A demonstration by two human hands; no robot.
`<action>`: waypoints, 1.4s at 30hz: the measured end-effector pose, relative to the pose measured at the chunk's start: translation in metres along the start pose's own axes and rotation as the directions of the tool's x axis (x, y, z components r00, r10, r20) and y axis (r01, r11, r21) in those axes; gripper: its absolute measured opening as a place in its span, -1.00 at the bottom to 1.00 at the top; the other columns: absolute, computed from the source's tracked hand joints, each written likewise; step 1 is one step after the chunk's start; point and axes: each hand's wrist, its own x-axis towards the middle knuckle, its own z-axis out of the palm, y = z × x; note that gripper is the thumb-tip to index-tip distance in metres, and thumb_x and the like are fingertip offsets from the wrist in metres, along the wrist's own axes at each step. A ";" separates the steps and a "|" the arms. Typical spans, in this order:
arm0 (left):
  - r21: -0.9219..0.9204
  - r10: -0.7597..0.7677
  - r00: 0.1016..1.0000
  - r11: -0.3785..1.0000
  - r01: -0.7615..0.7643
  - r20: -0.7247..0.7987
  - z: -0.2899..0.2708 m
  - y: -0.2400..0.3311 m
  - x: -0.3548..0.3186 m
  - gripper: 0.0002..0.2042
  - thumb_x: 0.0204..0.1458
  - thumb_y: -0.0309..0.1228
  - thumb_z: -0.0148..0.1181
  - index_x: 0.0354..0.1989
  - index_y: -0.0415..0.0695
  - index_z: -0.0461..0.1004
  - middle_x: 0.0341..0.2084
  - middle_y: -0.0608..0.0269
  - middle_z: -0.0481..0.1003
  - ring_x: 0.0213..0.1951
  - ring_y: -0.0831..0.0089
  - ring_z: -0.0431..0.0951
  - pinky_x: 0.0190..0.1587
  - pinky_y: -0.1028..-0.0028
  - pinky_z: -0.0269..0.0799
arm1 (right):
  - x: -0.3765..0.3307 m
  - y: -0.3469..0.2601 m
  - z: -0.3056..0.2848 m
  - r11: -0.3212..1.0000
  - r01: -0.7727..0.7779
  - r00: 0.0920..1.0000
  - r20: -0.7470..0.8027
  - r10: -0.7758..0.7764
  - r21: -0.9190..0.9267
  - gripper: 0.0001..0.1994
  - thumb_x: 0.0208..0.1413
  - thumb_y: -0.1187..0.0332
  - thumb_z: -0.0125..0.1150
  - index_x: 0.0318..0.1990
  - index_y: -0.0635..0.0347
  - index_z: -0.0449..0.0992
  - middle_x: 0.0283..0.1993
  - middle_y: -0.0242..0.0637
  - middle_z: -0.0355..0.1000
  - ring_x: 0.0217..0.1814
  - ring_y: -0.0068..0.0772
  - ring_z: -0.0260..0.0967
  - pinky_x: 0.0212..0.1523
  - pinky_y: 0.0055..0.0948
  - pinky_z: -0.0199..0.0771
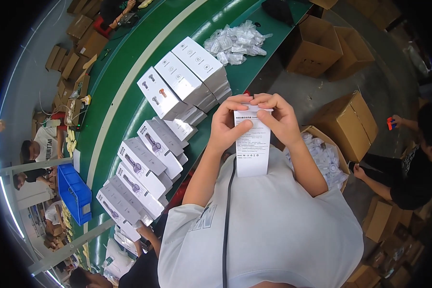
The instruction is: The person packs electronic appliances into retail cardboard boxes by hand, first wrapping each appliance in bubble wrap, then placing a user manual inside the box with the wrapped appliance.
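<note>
A narrow white cardboard box [252, 165] with fine dark print on its face is held upright in front of my chest. My left hand [229, 120] grips its upper left side, the thumb lying on the printed face. My right hand [279, 119] holds the upper right side, its thumb near the top edge. The fingers of both hands curl over the box's upper end, where a small white flap shows between them. What lies behind the box is hidden.
Stacked white boxes [149, 139] stand on the green table [129, 33] to the left. Clear plastic bags [235, 42] are heaped beyond them. At the right are a carton [348, 127] and an open carton of bagged parts [321, 158]. A blue bin [74, 194] sits far left. Other people work nearby.
</note>
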 end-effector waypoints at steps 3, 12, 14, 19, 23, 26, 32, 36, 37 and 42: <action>0.141 0.033 0.998 0.989 -0.041 0.061 -0.004 0.008 0.002 -0.80 -0.16 -0.60 0.23 -0.34 -0.19 0.38 -0.23 0.16 0.36 -0.13 0.35 0.38 -0.01 0.40 0.26 | -0.002 -0.005 0.003 0.998 0.020 0.999 0.026 -0.022 0.054 -0.85 -0.02 0.50 0.18 -0.33 0.22 0.31 0.18 -0.07 0.16 0.13 -0.33 0.18 0.13 -0.39 0.17; 0.238 -0.023 0.998 0.971 0.035 -0.055 0.022 0.039 0.008 -0.81 -0.20 -0.56 0.19 -0.35 -0.23 0.39 -0.29 0.13 0.41 -0.21 0.37 0.42 -0.13 0.43 0.32 | -0.006 -0.028 0.014 0.993 0.054 0.998 -0.019 -0.053 0.100 -0.79 -0.10 0.50 0.22 -0.26 0.22 0.40 0.07 -0.15 0.21 0.03 -0.45 0.24 0.00 -0.48 0.26; 0.248 -0.057 0.997 0.966 0.068 -0.052 0.022 0.044 0.010 -0.80 -0.20 -0.55 0.19 -0.35 -0.24 0.39 -0.30 0.12 0.42 -0.22 0.37 0.43 -0.14 0.44 0.33 | -0.006 -0.031 0.013 0.996 0.061 0.998 -0.029 -0.059 0.058 -0.78 -0.10 0.49 0.22 -0.24 0.22 0.42 0.07 -0.15 0.21 0.03 -0.43 0.24 0.00 -0.47 0.26; 0.370 0.019 1.000 0.929 -0.011 -0.017 0.015 0.037 0.013 -0.79 -0.21 -0.55 0.22 -0.35 -0.26 0.39 -0.33 0.10 0.45 -0.26 0.35 0.48 -0.19 0.45 0.37 | -0.001 -0.032 0.016 0.962 0.196 0.980 0.000 -0.200 -0.190 -0.79 -0.09 0.48 0.19 -0.22 0.24 0.48 0.01 -0.10 0.31 0.01 -0.32 0.29 0.02 -0.42 0.26; 0.436 0.110 0.994 0.893 -0.109 0.024 0.010 0.032 0.009 -0.77 -0.23 -0.54 0.26 -0.37 -0.26 0.39 -0.36 0.09 0.46 -0.25 0.32 0.49 -0.19 0.45 0.38 | -0.004 -0.019 0.017 0.937 0.261 0.963 0.000 -0.269 -0.233 -0.80 -0.09 0.49 0.18 -0.24 0.25 0.50 -0.03 -0.09 0.38 0.00 -0.26 0.31 0.04 -0.38 0.26; 0.448 0.136 0.987 0.880 -0.161 0.089 0.006 0.033 0.008 -0.77 -0.22 -0.53 0.26 -0.36 -0.27 0.39 -0.34 0.06 0.46 -0.21 0.29 0.48 -0.16 0.42 0.37 | -0.004 -0.014 0.016 0.930 0.308 0.948 -0.025 -0.319 -0.201 -0.81 -0.10 0.50 0.18 -0.25 0.25 0.51 -0.06 -0.10 0.43 0.00 -0.23 0.32 0.04 -0.36 0.26; 0.403 0.220 0.961 0.874 -0.270 0.166 0.004 0.030 0.006 -0.77 -0.18 -0.52 0.25 -0.33 -0.28 0.38 -0.30 0.02 0.45 -0.15 0.21 0.47 -0.08 0.32 0.35 | 0.001 -0.022 0.015 0.848 0.418 0.903 0.051 -0.426 -0.327 -0.81 -0.13 0.50 0.22 -0.28 0.24 0.53 -0.20 -0.22 0.50 -0.08 -0.26 0.37 0.01 -0.34 0.31; 0.391 0.251 0.966 0.884 -0.257 0.068 0.002 0.020 0.004 -0.76 -0.27 -0.54 0.31 -0.41 -0.25 0.39 -0.41 0.08 0.47 -0.28 0.23 0.52 -0.15 0.35 0.41 | 0.002 -0.018 0.017 0.833 0.411 0.905 0.056 -0.422 -0.370 -0.84 -0.13 0.50 0.23 -0.31 0.23 0.55 -0.26 -0.24 0.52 -0.16 -0.27 0.39 -0.03 -0.35 0.33; 0.393 0.253 0.965 0.883 -0.258 0.065 0.001 0.019 0.003 -0.76 -0.27 -0.54 0.31 -0.41 -0.25 0.39 -0.41 0.08 0.47 -0.28 0.23 0.52 -0.15 0.35 0.41 | 0.003 -0.015 0.016 0.835 0.404 0.908 0.055 -0.415 -0.375 -0.85 -0.13 0.51 0.23 -0.32 0.23 0.55 -0.27 -0.24 0.52 -0.19 -0.27 0.40 -0.04 -0.36 0.34; 0.418 0.258 0.966 0.875 -0.246 0.027 -0.004 0.015 -0.001 -0.81 -0.25 -0.54 0.30 -0.44 -0.26 0.43 -0.43 0.05 0.50 -0.27 0.21 0.54 -0.12 0.33 0.42 | 0.008 -0.007 0.017 0.798 0.475 0.876 0.109 -0.471 -0.370 -0.87 -0.12 0.52 0.22 -0.34 0.24 0.55 -0.28 -0.24 0.52 -0.24 -0.29 0.38 -0.11 -0.39 0.34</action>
